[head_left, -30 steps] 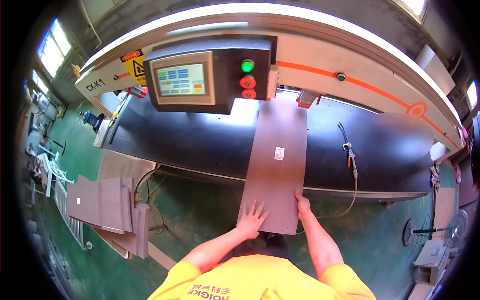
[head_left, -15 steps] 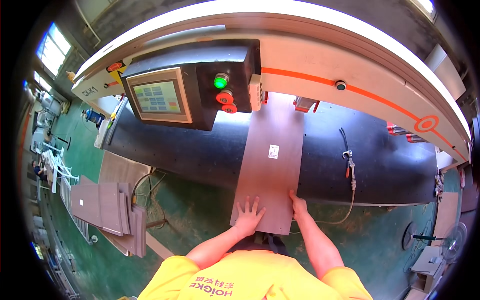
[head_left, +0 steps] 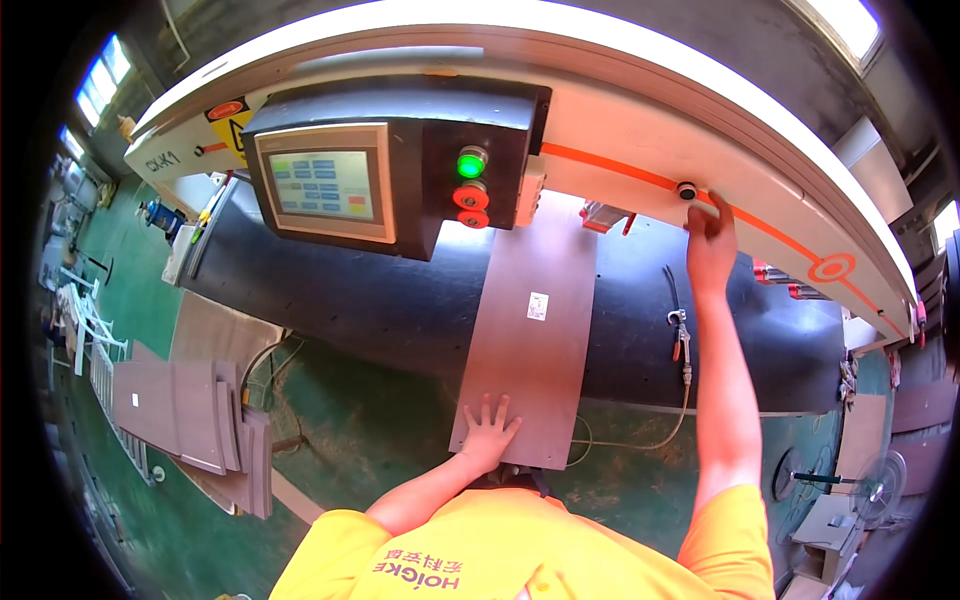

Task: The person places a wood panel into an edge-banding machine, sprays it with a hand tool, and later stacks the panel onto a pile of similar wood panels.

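Observation:
A long brown panel (head_left: 532,360) with a white label (head_left: 537,306) lies across the black machine table (head_left: 400,320). Its near end juts past the table's edge toward me. My left hand (head_left: 487,437) rests flat on that near end, fingers spread. Raised to the machine's white beam, my right hand (head_left: 711,245) is empty, with its index finger and thumb apart and the other fingers partly hidden. It is just beside a round black push button (head_left: 686,190) on the orange stripe; I cannot tell whether a finger touches it.
A control box with a touchscreen (head_left: 320,185), a lit green button (head_left: 471,162) and red buttons (head_left: 471,206) hangs over the table. An air gun (head_left: 680,335) with a hose lies right of the panel. Brown boards (head_left: 180,415) are stacked at left; a fan (head_left: 880,485) stands right.
My right hand has left the panel's right edge and risen to the black button on the beam. My left hand stays flat on the panel. The view has shifted slightly.

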Tool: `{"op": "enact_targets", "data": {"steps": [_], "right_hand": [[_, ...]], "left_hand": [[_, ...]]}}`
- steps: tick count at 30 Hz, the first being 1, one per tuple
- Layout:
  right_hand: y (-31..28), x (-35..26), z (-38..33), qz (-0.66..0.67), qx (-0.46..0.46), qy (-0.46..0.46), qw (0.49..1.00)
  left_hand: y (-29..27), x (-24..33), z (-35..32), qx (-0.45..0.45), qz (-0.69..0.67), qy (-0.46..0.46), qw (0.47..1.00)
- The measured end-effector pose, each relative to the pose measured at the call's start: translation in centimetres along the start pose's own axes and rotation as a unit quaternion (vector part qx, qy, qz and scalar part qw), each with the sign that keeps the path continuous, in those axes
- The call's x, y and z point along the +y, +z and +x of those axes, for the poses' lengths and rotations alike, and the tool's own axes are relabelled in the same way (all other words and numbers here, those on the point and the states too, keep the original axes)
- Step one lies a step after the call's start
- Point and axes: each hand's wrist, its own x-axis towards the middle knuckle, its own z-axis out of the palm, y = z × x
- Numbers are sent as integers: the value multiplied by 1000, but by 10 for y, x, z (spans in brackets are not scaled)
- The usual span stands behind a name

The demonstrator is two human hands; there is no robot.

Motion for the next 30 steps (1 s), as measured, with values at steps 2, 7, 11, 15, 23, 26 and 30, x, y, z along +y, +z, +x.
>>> {"op": "enact_targets", "data": {"steps": [2,7,11,15,23,26,30], "right_hand": [[3,12,29,-74,12,-52,996],[18,22,34,-104,34,-27,994],[12,17,-6,49,-18,19,998],[-28,96,-104,-57,-114,62,990],[-67,142,-159,-2,-115,184,976],[-30,49,-76,-17,-103,40,994],[-1,-1,11,-107,-39,-48,992]], "left_hand": [[-2,2,4,3,-2,9,1000],[2,0,2,12,1,3,1000],[4,1,-1,14,0,-6,1000],[7,5,0,27,10,1,1000],[-13,9,-1,-36,29,-15,999],[-19,11,-6,-53,26,-22,998],[-28,14,-6,-60,35,-28,997]]}}
